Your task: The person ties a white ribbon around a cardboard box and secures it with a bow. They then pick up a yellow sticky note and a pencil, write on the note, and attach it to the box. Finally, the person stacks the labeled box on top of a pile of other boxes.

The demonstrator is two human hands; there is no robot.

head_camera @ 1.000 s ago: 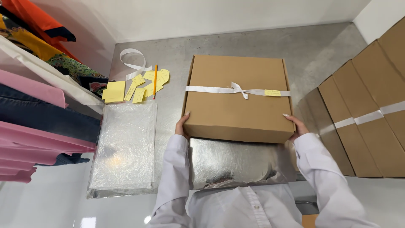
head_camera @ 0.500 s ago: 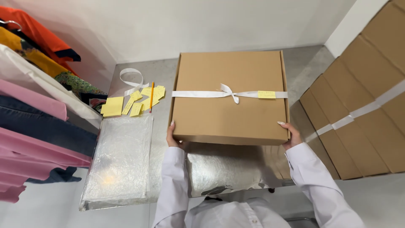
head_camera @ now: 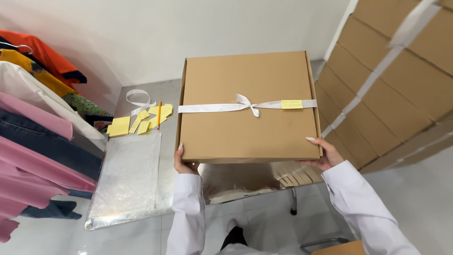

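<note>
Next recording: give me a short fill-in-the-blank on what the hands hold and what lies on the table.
1. Both hands, left hand and right hand, hold a flat brown ____.
2. The ribbon tied around it is ____ in colour.
3. The paper notes on the metal table are ____.
4. A thin ____ lies among the notes.

Missing words: box; white; yellow; pencil

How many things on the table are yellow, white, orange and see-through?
Yellow paper notes: about 7, they overlap
White ribbon coil: 1
Orange pencil: 1
Clear plastic bag: 1
Total: about 10
</note>
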